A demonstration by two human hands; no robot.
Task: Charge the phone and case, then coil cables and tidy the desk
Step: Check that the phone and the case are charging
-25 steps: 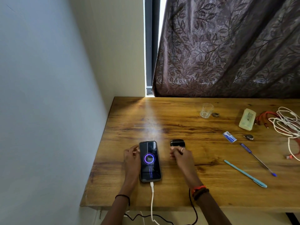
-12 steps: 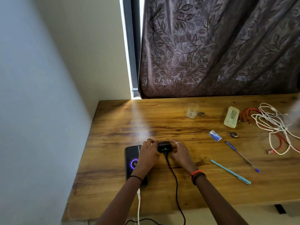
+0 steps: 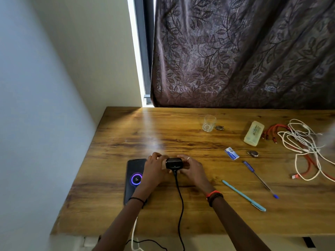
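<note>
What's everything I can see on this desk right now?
Desk: one, brown wood, foreground.
Curtain: one, brown, behind.
Phone: one, black, lit, near left.
Charging case: one, black, between the hands.
Black cable: one, case to near edge.
Glass: one, clear, far middle.
Pens: two, light blue and dark blue, right.
Tangled cables: several, white and red, far right.
Box: one, pale yellow, beside cables.
Packet: one, blue-white, right of hands.
Left hand, right hand: one each, gripping the case.
</note>
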